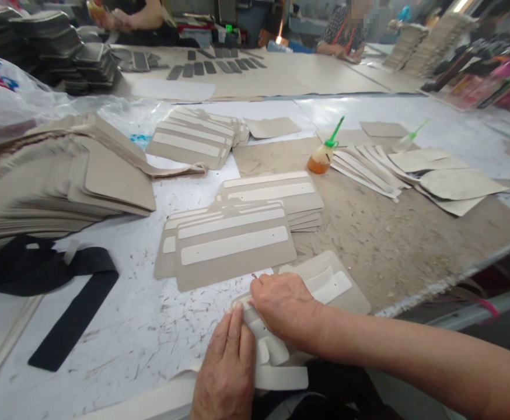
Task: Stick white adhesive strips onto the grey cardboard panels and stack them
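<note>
My right hand (pixel 285 304) is curled closed over the upper edge of a beige panel (pixel 252 319). A tiny dark tip shows at its knuckles; whatever the fingers hold is hidden. My left hand (pixel 229 364) lies with its fingers stretched out and side by side, fingertips on the same panel's left edge. Pale strips (pixel 283 378) stick out beneath my hands near the table's front. Just behind my right hand lies another beige panel (pixel 325 265) with a white strip on it. Farther back, a fanned stack of beige panels (pixel 235 248) carries similar strips.
A plastic bottle (pixel 320 157) with orange liquid and a green nozzle stands beyond the stack. Loose pale strips (pixel 369 169) lie right of it. At left are a tied bundle of panels (pixel 62 175) and a black band (pixel 73 315). Two people work across the table.
</note>
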Motion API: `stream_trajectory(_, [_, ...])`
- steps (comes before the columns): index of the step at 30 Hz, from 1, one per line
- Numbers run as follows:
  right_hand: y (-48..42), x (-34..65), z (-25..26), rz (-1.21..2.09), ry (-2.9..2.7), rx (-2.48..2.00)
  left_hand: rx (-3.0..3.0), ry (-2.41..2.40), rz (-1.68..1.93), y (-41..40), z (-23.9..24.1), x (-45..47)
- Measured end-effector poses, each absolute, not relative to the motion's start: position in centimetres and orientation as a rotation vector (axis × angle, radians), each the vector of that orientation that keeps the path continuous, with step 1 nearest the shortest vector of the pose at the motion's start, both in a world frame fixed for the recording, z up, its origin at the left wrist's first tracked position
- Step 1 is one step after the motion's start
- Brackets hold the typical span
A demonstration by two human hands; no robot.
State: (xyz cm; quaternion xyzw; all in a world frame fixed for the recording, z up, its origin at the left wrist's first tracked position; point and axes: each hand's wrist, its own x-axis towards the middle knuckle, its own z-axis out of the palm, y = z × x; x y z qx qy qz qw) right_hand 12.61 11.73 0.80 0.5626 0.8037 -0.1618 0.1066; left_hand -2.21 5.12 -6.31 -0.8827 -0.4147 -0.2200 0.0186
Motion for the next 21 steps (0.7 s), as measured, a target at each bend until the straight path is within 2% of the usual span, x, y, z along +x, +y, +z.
stream_trajectory(7, [11.8,14.6,1.9,-0.517,2.29,1.728,-2.68,-1.276,-0.771,5.1,-7.2,-1.9])
stream_trajectory(15, [11.9,21.4,2.3,-0.521,2.169,1.933,-2.738,-1.19,-0.54,5.5,-6.0,-2.6])
stream_trajectory(18, [12.1,22.2,1.9,-0.497,2.19,1.941,-2.764,-1.017,-0.519,5.9,-6.1,-3.1])
stream_trajectory(21, [12.3,22.2,1.7,-0.467,2.228,1.909,-2.773,-1.063,-0.544,5.9,-6.5,-3.2])
